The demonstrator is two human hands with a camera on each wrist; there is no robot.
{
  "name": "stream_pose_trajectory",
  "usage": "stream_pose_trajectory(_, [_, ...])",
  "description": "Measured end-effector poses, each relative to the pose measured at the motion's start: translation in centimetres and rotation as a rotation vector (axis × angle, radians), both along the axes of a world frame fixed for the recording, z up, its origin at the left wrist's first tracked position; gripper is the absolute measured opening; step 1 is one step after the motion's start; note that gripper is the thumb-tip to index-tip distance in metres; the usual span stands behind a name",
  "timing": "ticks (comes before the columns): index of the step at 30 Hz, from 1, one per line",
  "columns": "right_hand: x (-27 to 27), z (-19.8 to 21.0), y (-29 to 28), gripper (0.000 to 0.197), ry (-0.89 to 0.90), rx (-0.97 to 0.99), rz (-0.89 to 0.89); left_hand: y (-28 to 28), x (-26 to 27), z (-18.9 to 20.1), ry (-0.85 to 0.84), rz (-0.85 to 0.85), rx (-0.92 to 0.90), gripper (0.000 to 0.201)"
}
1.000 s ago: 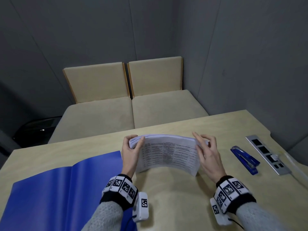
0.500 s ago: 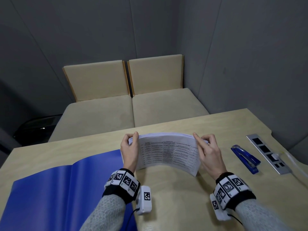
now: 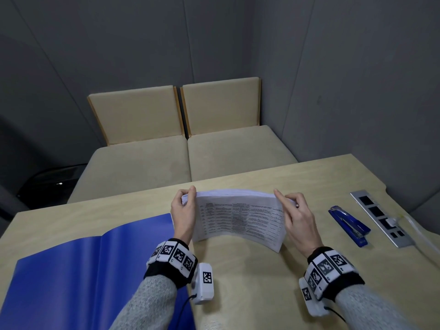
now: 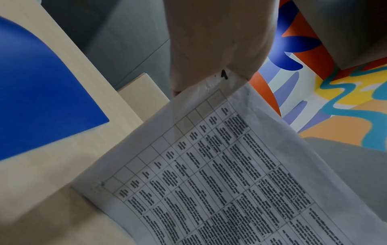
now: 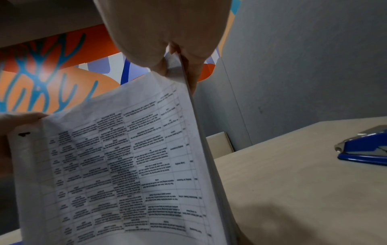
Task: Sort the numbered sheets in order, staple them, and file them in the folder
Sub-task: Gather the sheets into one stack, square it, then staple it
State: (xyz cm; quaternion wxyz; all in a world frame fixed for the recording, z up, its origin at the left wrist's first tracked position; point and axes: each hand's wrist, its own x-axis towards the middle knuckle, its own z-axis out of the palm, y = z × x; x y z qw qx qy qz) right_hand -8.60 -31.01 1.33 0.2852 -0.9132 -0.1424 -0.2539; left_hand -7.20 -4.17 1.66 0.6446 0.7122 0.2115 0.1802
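Table (image 3: 238, 282); folder (image 3: 71, 270); stapler (image 3: 348, 225)

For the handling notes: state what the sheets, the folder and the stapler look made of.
Sheets: thin matte white paper; they bow between both hands and the print shows through.
Folder: probably smooth blue plastic or coated card, with a soft sheen and centre crease.
Stapler: glossy blue body, likely plastic or painted metal, with bare metal parts.

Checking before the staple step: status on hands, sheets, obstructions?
Left hand and right hand grip sheets, upright on table. Stapler untouched. Nothing blocking.
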Motion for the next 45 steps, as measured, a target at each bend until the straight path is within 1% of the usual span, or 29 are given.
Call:
stream_pose_trajectory(1, [0.0, 0.0, 0.1, 0.047, 0.012, 0.019, -0.010, 0.0, 0.0, 0.0, -0.004, -0.007, -0.002, 0.036])
stream_pose_trajectory(3, [-0.1, 0.4, 0.4, 0.031, 0.072, 0.079, -0.040, 0.1, 0.0, 0.0, -0.025, -0.029, -0.009, 0.038])
stream_pose_trajectory(5, [0.0, 0.7, 0.6, 0.021, 0.148, 0.120, -0.066, 0.4, -0.2, 0.0, -0.040, -0.077, -0.022, 0.031])
stream_pose_trajectory(7, [0.2, 0.8, 0.5, 0.018, 0.192, 0.135, -0.075, 1.1, -0.5, -0.4, -0.040, -0.183, -0.037, 0.021])
stream_pose_trajectory(10, [0.4, 1.0, 0.2, 0.018, 0.203, 0.180, -0.073, 2.3, -0.9, -0.9, 0.043, -0.380, 0.002, 0.028])
stream_pose_trajectory(12, [0.7, 1.0, -0.1, 0.018, 0.204, 0.222, -0.072, 2.9, -1.0, -1.1, 0.098, -0.456, -0.008, 0.026])
stream_pose_trajectory(16, [1.0, 1.3, -0.8, 0.012, 0.223, 0.271, -0.076, 3.3, -0.9, -1.3, 0.107, -0.495, -0.098, 0.028])
stream_pose_trajectory(20, [1.0, 1.5, -1.2, 0.003, 0.219, 0.211, -0.048, 3.0, -1.0, -1.3, 0.109, -0.516, -0.125, 0.030])
stream_pose_trajectory(22, [1.1, 2.0, -1.2, 0.006, 0.255, 0.184, -0.031, 2.9, -1.0, -1.5, 0.121, -0.518, -0.127, 0.030])
stream_pose_trajectory(23, [1.1, 2.4, -1.1, 0.008, 0.300, 0.138, -0.027, 2.9, -1.0, -1.6, 0.129, -0.509, -0.128, 0.029])
stream_pose_trajectory(24, [1.1, 2.9, -1.0, 0.006, 0.362, 0.022, -0.050, 2.9, -0.9, -1.6, 0.138, -0.498, -0.128, 0.028])
stream_pose_trajectory(25, [1.2, 3.6, -0.7, 0.005, 0.417, -0.155, -0.087, 2.8, -0.9, -1.6, 0.148, -0.487, -0.126, 0.027])
stream_pose_trajectory(27, [1.6, 4.9, 0.3, 0.027, 0.480, -0.522, -0.142, 2.7, -0.7, -1.4, 0.156, -0.484, -0.112, 0.028])
stream_pose_trajectory(28, [1.7, 5.7, 1.1, 0.034, 0.479, -0.621, -0.135, 2.5, -0.7, -1.1, 0.152, -0.495, -0.088, 0.030])
stream_pose_trajectory(30, [2.2, 7.3, 3.4, 0.033, 0.452, -0.674, -0.066, 1.8, -0.7, 0.0, 0.129, -0.547, -0.013, 0.030])
stream_pose_trajectory(32, [2.6, 8.7, 5.7, 0.020, 0.471, -0.617, 0.067, 0.8, -0.5, 1.5, 0.086, -0.609, 0.068, 0.027])
stream_pose_trajectory(33, [2.7, 9.1, 6.6, 0.011, 0.503, -0.557, 0.136, 0.3, -0.4, 2.2, 0.060, -0.626, 0.116, 0.024])
stream_pose_trajectory(34, [2.9, 9.4, 7.1, 0.007, 0.553, -0.485, 0.185, -0.2, -0.3, 3.1, 0.027, -0.638, 0.176, 0.021])
stream_pose_trajectory(36, [3.1, 9.6, 7.6, 0.023, 0.626, -0.334, 0.225, -0.7, -0.1, 4.6, -0.020, -0.647, 0.296, 0.017])
stream_pose_trajectory(38, [3.0, 9.3, 6.9, 0.034, 0.658, -0.169, 0.236, -0.3, -0.1, 5.9, 0.003, -0.647, 0.426, 0.011])
stream_pose_trajectory(39, [2.8, 9.1, 6.2, 0.033, 0.683, -0.073, 0.254, 0.2, 0.0, 6.3, 0.028, -0.649, 0.514, 0.011])
stream_pose_trajectory(41, [2.7, 8.4, 4.5, 0.018, 0.744, 0.143, 0.297, 2.0, 0.1, 6.4, 0.092, -0.637, 0.654, 0.022])
stream_pose_trajectory(42, [2.7, 8.2, 3.6, 0.016, 0.771, 0.260, 0.319, 3.0, 0.1, 6.4, 0.109, -0.618, 0.664, 0.025])
stream_pose_trajectory(43, [2.6, 8.0, 2.9, 0.018, 0.803, 0.375, 0.338, 3.9, 0.1, 6.2, 0.108, -0.601, 0.618, 0.025])
stream_pose_trajectory(44, [2.5, 7.9, 2.3, 0.020, 0.837, 0.487, 0.358, 4.5, 0.0, 6.1, 0.086, -0.591, 0.511, 0.023])
stream_pose_trajectory(45, [2.3, 7.8, 1.9, 0.023, 0.871, 0.579, 0.373, 4.7, -0.1, 6.0, 0.059, -0.572, 0.361, 0.021])
